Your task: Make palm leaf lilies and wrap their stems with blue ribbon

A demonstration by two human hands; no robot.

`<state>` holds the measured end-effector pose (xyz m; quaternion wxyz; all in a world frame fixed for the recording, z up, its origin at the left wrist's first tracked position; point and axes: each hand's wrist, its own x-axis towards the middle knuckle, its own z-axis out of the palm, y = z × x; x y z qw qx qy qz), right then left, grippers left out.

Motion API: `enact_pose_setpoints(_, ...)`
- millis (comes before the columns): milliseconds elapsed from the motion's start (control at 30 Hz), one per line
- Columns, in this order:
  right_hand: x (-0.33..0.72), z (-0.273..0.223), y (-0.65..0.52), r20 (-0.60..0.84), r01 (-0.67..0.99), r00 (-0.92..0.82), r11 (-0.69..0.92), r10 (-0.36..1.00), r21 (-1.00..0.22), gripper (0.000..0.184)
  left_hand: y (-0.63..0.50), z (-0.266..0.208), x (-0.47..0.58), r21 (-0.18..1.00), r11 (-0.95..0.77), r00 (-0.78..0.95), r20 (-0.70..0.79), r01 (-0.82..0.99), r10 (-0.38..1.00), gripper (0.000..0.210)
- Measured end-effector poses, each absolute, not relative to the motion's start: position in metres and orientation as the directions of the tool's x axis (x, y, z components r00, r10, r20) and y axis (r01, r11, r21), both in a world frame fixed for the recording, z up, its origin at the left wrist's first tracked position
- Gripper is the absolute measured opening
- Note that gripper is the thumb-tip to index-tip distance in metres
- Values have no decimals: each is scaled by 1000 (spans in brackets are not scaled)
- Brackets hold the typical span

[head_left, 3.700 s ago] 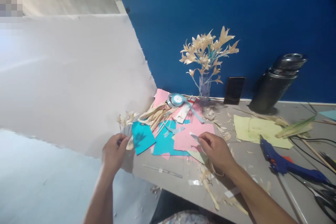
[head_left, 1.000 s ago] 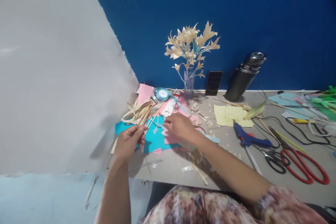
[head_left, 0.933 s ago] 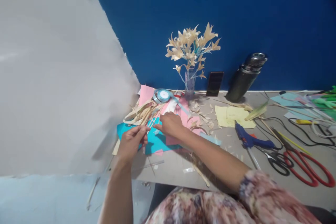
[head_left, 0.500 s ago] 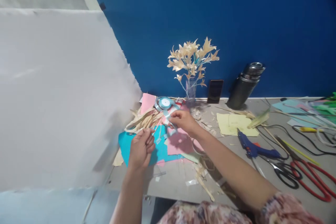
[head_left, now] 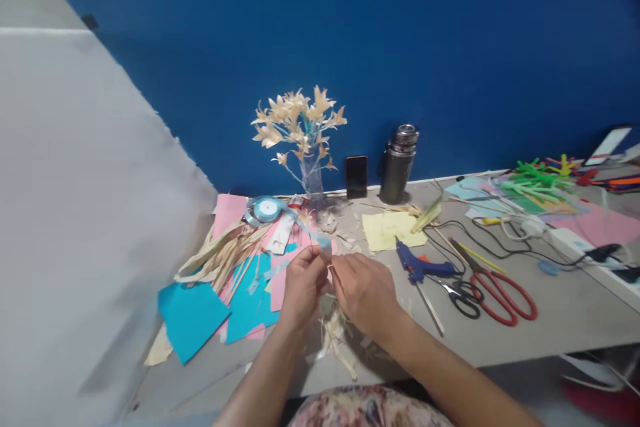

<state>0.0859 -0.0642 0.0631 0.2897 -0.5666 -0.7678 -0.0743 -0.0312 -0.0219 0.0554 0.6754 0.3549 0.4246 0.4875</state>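
Observation:
My left hand (head_left: 304,280) and my right hand (head_left: 364,290) meet above the table, fingers closed and fingertips nearly touching. Between them is a light blue ribbon (head_left: 323,240), pinched by both hands. It runs back to its ribbon spool (head_left: 267,209) behind. A thin pale tip shows by my right fingertips, too small to name. Beneath my hands are pale dry scraps (head_left: 336,333). To their left are blue paper sheets (head_left: 193,317) and a bundle of dry husk strips (head_left: 225,257).
Pale flowers (head_left: 300,120) stand in a clear vase (head_left: 313,183) at the back. Beside it are a phone (head_left: 357,177) and a flask (head_left: 399,167). Rightward lie a blue glue gun (head_left: 420,265), black scissors (head_left: 465,299), red-handled scissors (head_left: 505,297), cables and a power strip (head_left: 590,260).
The view has swung right. My hands, apart before, have come together at the ribbon, and the ribbon now stretches from the spool to my fingers.

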Motion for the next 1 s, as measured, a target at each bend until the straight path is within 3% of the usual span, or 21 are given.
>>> enact_pose_setpoints(100, 104, 62, -70, 510, 877, -137, 344, 849, -337, 15, -19, 56, -20, 898, 299, 191, -248, -321, 950, 40)
enact_pose_setpoints(167, 118, 61, -72, 465, 770, -38, 322, 884, -550, 13, -18, 59, -14, 909, 311, 199, -262, -277, 944, 38)
enact_pose_setpoints(267, 138, 58, -67, 263, 471, 192, 147, 945, -870, 21, -17, 65, -7, 937, 323, 200, -293, -135, 935, 31)
enact_pose_setpoints(333, 148, 56, -61, 131, 270, 221, 68, 966, -960, 35, -18, 68, -3, 955, 295, 190, -285, -25, 940, 26)
enact_pose_setpoints(400, 153, 53, -53, 81, 137, 194, 55, 978, -989, 39, -20, 67, 1, 970, 236, 195, -241, 53, 951, 23)
enact_pose_setpoints(467, 156, 51, -46, 64, 84, 225, 46, 972, -995, 29, -20, 63, 3, 975, 201, 207, -216, 91, 954, 23)
enact_pose_setpoints(567, 157, 49, -41, 37, 79, 299, 15, 954, -997, 22, -20, 58, 3, 971, 228, 241, -238, 68, 941, 22)
enact_pose_setpoints(800, 160, 47, -40, -12, 26, 220, -18, 975, -999, 21, -12, 60, 5, 964, 256, 303, -266, 74, 915, 26)
enact_pose_setpoints(900, 192, 46, -43, -26, 94, 350, -63, 936, -994, 19, -6, 63, -1, 963, 243, 312, -268, 116, 912, 26)
enact_pose_setpoints(1000, 240, 41, -53, 106, 360, 498, -94, 860, -928, 22, -1, 67, -9, 946, 276, 319, -318, 170, 893, 27)
